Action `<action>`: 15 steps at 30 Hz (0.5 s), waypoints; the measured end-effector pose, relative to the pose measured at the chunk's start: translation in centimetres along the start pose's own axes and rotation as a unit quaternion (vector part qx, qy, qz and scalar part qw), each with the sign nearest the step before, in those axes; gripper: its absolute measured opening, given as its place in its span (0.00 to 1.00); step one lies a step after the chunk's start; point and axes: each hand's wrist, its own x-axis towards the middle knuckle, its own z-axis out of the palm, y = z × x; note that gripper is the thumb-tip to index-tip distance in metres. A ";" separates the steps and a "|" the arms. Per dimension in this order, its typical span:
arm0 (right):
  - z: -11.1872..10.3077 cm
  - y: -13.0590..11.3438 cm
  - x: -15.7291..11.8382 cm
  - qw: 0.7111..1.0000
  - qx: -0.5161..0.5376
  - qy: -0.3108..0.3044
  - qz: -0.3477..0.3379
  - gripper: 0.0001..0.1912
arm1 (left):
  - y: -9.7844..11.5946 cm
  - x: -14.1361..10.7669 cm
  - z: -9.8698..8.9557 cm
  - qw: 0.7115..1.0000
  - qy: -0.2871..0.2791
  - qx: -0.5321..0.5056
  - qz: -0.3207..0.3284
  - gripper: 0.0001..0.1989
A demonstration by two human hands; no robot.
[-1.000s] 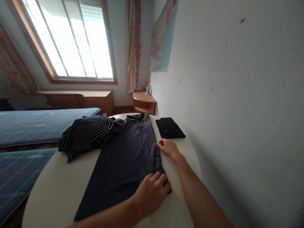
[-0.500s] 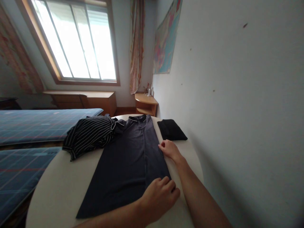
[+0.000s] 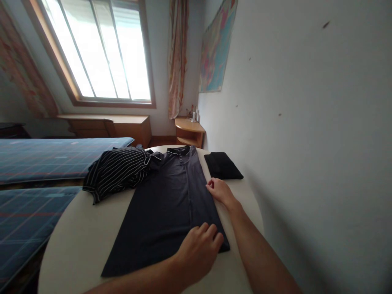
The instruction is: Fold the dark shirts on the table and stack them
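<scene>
A dark grey polo shirt (image 3: 162,212) lies spread out on a white table, its collar at the far end and its right side folded inward. My right hand (image 3: 219,190) is at the shirt's right edge, thumb and forefinger pinched on the fabric. Over the near right part of the shirt, close to the hem, my left hand (image 3: 199,251) rests with curled fingers; their tips are hidden. The hem's right corner shows just beyond its knuckles. At the shirt's far left, a black-and-white striped garment (image 3: 118,171) lies bunched, covering part of a sleeve.
A folded black garment (image 3: 223,165) sits on the right side of the round white table (image 3: 70,241). Beds with blue plaid covers (image 3: 61,159) stand to the left. The white wall (image 3: 306,163) rises close on the right. A small wooden corner shelf (image 3: 190,126) stands behind.
My left hand has shifted slightly left, and the hem's right corner has come into view beside it. My right hand stays at the shirt's edge. The view has moved a little.
</scene>
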 end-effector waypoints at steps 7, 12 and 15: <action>0.1 0.2 0.0 1.000 -0.009 0.000 0.000 0.10 | 0.1 0.2 -0.2 0.997 -0.003 0.001 0.073 0.05; 0.0 0.1 0.1 1.000 -0.011 -0.002 0.001 0.09 | -1.2 -0.3 -2.1 0.995 -0.017 -0.038 0.086 0.07; 0.0 -0.2 0.1 1.000 -0.010 0.012 0.005 0.10 | -2.8 -0.9 -3.1 0.988 -0.033 -0.038 0.147 0.07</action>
